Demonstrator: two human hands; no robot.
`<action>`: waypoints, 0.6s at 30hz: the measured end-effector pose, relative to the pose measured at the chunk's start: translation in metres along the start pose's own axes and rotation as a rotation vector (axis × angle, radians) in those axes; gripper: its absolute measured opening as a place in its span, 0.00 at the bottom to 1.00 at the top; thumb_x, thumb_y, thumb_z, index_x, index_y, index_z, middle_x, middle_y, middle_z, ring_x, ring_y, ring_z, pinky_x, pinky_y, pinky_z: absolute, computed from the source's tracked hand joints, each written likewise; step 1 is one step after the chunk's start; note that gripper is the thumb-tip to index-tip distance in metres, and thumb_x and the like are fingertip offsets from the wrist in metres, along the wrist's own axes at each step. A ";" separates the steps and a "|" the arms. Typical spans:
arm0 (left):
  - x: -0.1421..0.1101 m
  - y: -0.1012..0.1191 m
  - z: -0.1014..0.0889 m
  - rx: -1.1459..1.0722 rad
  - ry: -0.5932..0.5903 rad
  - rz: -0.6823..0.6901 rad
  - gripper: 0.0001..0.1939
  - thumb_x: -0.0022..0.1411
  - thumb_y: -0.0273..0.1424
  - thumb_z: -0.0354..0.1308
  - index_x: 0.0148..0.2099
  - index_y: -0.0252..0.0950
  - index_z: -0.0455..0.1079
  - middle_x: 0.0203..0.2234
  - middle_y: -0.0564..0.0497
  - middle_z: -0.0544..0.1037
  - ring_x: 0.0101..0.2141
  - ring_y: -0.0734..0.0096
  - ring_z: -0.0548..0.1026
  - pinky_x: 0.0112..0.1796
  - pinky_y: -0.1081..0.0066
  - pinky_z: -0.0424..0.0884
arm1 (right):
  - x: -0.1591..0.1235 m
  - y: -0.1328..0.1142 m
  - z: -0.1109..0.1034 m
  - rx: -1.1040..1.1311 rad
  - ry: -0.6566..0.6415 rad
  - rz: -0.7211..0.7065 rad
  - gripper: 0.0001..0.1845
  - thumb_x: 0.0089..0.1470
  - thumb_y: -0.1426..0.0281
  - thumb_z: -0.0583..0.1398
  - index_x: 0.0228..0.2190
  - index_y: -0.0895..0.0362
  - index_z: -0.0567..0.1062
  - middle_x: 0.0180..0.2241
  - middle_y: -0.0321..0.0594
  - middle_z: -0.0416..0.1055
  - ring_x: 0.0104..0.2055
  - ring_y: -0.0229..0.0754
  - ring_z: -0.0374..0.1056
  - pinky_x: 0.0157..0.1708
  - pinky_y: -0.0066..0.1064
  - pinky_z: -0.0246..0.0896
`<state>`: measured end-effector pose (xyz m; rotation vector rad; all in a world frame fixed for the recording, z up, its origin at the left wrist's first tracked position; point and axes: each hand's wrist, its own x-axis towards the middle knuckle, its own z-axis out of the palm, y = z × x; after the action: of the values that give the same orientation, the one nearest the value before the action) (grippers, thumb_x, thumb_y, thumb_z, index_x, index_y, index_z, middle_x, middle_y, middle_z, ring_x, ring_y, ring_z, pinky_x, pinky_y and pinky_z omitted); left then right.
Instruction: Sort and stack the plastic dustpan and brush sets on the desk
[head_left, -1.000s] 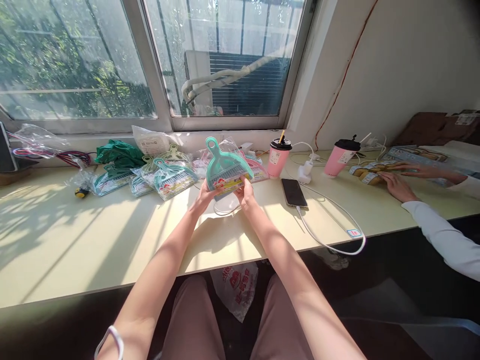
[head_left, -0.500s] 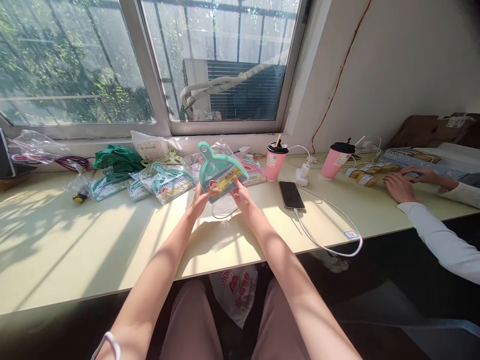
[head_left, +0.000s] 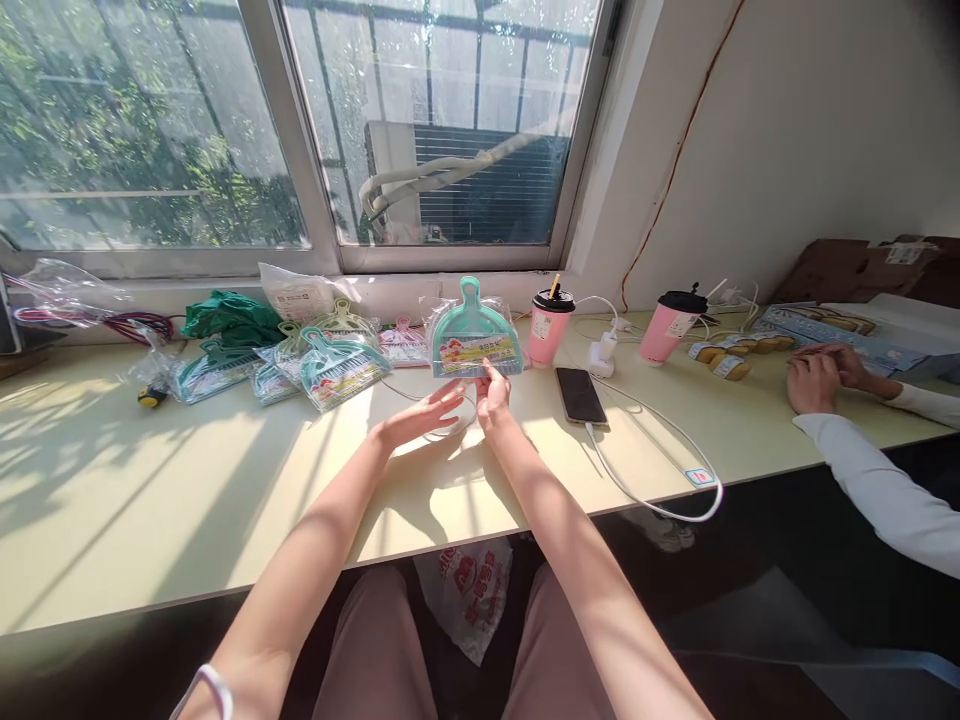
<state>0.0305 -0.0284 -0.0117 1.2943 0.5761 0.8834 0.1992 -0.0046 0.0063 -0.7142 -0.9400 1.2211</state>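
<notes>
A green mini dustpan and brush set (head_left: 475,330) in a clear wrapper is held up by its lower edge in my right hand (head_left: 493,395), its thumb on the front. The handle points upward, and a yellow label shows across the front. Just below and left of it, my left hand (head_left: 435,412) has its fingers stretched out and holds nothing. Behind, to the left, lie more wrapped dustpan sets: a green one (head_left: 341,368), a darker green one (head_left: 217,370) and an olive one (head_left: 343,318). A pink wrapped set (head_left: 403,343) lies near the window sill.
Right of my hands are a phone (head_left: 580,396) on a white cable, a white charger (head_left: 602,352) and two pink cups (head_left: 547,328) with black lids. Another person's hands (head_left: 817,378) rest at the far right beside several yellowish rolls (head_left: 729,364). A screwdriver (head_left: 152,396) lies left.
The green dustpan set has turned from tilted to upright and shifted slightly right. My left hand has let go of it and dropped below. The other person's hands have come closer together.
</notes>
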 end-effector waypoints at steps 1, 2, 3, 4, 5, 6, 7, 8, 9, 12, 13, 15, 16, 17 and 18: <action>-0.001 0.004 -0.007 -0.062 0.027 0.027 0.39 0.51 0.59 0.73 0.61 0.48 0.77 0.66 0.40 0.73 0.74 0.40 0.57 0.66 0.37 0.60 | -0.002 -0.001 0.001 0.024 0.051 0.005 0.21 0.54 0.50 0.63 0.44 0.49 0.79 0.45 0.43 0.83 0.55 0.50 0.77 0.55 0.47 0.75; -0.003 0.008 -0.014 -0.128 0.077 0.077 0.39 0.54 0.64 0.68 0.60 0.46 0.77 0.64 0.39 0.76 0.73 0.40 0.58 0.66 0.37 0.59 | -0.004 -0.002 0.001 0.060 0.098 0.025 0.20 0.53 0.52 0.64 0.43 0.49 0.79 0.45 0.43 0.83 0.55 0.50 0.77 0.56 0.46 0.75; -0.004 0.013 -0.019 -0.192 0.139 0.138 0.41 0.55 0.67 0.63 0.60 0.44 0.77 0.62 0.39 0.77 0.72 0.40 0.60 0.66 0.38 0.60 | -0.007 -0.004 0.002 0.094 0.122 0.061 0.18 0.52 0.54 0.66 0.42 0.49 0.79 0.43 0.42 0.83 0.55 0.50 0.77 0.55 0.45 0.76; -0.006 0.017 -0.022 -0.247 0.202 0.194 0.42 0.56 0.68 0.60 0.60 0.43 0.77 0.60 0.38 0.78 0.71 0.40 0.61 0.66 0.39 0.61 | -0.011 -0.005 0.003 0.117 0.105 0.109 0.17 0.50 0.57 0.68 0.42 0.49 0.80 0.42 0.42 0.83 0.54 0.50 0.78 0.55 0.44 0.76; -0.008 0.019 -0.022 -0.290 0.265 0.234 0.42 0.57 0.67 0.59 0.60 0.41 0.76 0.59 0.38 0.79 0.70 0.40 0.63 0.66 0.40 0.63 | -0.014 -0.006 0.005 0.126 0.047 0.160 0.18 0.48 0.60 0.70 0.41 0.50 0.80 0.40 0.41 0.84 0.53 0.51 0.78 0.54 0.44 0.77; -0.009 0.020 -0.020 -0.318 0.327 0.254 0.41 0.58 0.66 0.59 0.60 0.41 0.76 0.58 0.39 0.80 0.70 0.41 0.64 0.65 0.41 0.64 | -0.019 -0.007 0.007 0.121 -0.040 0.203 0.19 0.46 0.62 0.71 0.41 0.51 0.80 0.39 0.41 0.84 0.52 0.51 0.79 0.52 0.44 0.78; -0.009 0.019 -0.017 -0.334 0.384 0.254 0.38 0.60 0.64 0.59 0.60 0.41 0.76 0.57 0.40 0.80 0.69 0.42 0.65 0.65 0.42 0.65 | -0.022 -0.008 0.009 0.113 -0.132 0.232 0.20 0.44 0.65 0.73 0.42 0.51 0.80 0.38 0.40 0.84 0.50 0.52 0.79 0.51 0.44 0.78; -0.008 0.016 -0.012 -0.340 0.428 0.241 0.35 0.61 0.61 0.60 0.59 0.42 0.76 0.57 0.42 0.81 0.68 0.43 0.66 0.64 0.42 0.66 | -0.026 -0.009 0.011 0.108 -0.210 0.243 0.22 0.43 0.67 0.73 0.42 0.52 0.80 0.37 0.40 0.84 0.50 0.53 0.80 0.50 0.44 0.79; -0.006 0.012 -0.006 -0.340 0.454 0.222 0.31 0.62 0.58 0.60 0.58 0.43 0.77 0.57 0.43 0.81 0.67 0.44 0.67 0.64 0.42 0.67 | -0.028 -0.010 0.014 0.110 -0.263 0.240 0.22 0.42 0.68 0.74 0.42 0.52 0.80 0.36 0.40 0.84 0.49 0.54 0.80 0.49 0.44 0.79; 0.002 -0.001 0.010 -0.335 0.343 0.180 0.26 0.64 0.54 0.59 0.57 0.46 0.77 0.57 0.46 0.81 0.64 0.45 0.71 0.62 0.39 0.68 | -0.030 -0.010 0.021 0.159 -0.254 0.179 0.19 0.43 0.68 0.72 0.41 0.53 0.80 0.35 0.39 0.84 0.49 0.54 0.80 0.48 0.43 0.79; 0.005 -0.006 0.013 -0.333 0.290 0.178 0.26 0.63 0.54 0.60 0.56 0.47 0.77 0.57 0.46 0.81 0.63 0.45 0.72 0.61 0.40 0.68 | -0.029 -0.008 0.023 0.175 -0.224 0.163 0.18 0.44 0.67 0.71 0.40 0.52 0.80 0.35 0.39 0.84 0.49 0.53 0.80 0.48 0.42 0.79; 0.010 -0.014 0.015 -0.313 0.240 0.185 0.27 0.60 0.54 0.64 0.56 0.46 0.77 0.57 0.46 0.81 0.61 0.47 0.73 0.61 0.42 0.69 | -0.024 -0.002 0.022 0.186 -0.158 0.170 0.15 0.46 0.66 0.70 0.39 0.52 0.80 0.35 0.38 0.84 0.50 0.53 0.80 0.48 0.42 0.79; 0.013 -0.017 0.015 -0.294 0.250 0.184 0.28 0.58 0.53 0.66 0.56 0.45 0.77 0.57 0.45 0.81 0.61 0.46 0.74 0.61 0.43 0.69 | -0.021 0.002 0.021 0.181 -0.126 0.198 0.14 0.46 0.65 0.70 0.38 0.52 0.80 0.35 0.39 0.84 0.49 0.53 0.80 0.47 0.42 0.79; 0.014 -0.020 0.014 -0.273 0.284 0.180 0.29 0.57 0.53 0.68 0.56 0.45 0.77 0.55 0.44 0.81 0.61 0.45 0.74 0.60 0.43 0.70 | -0.018 0.007 0.018 0.174 -0.097 0.233 0.13 0.46 0.65 0.70 0.37 0.51 0.80 0.35 0.39 0.84 0.49 0.53 0.80 0.46 0.42 0.80; 0.016 -0.022 0.013 -0.250 0.334 0.179 0.31 0.56 0.54 0.68 0.56 0.44 0.77 0.54 0.43 0.82 0.61 0.44 0.74 0.59 0.43 0.71 | -0.015 0.012 0.015 0.168 -0.069 0.261 0.13 0.46 0.64 0.70 0.36 0.51 0.79 0.34 0.40 0.83 0.48 0.53 0.80 0.46 0.42 0.80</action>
<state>0.0551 -0.0232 -0.0286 0.9875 0.5929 1.2928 0.1794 -0.0173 -0.0004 -0.6784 -0.8060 1.5436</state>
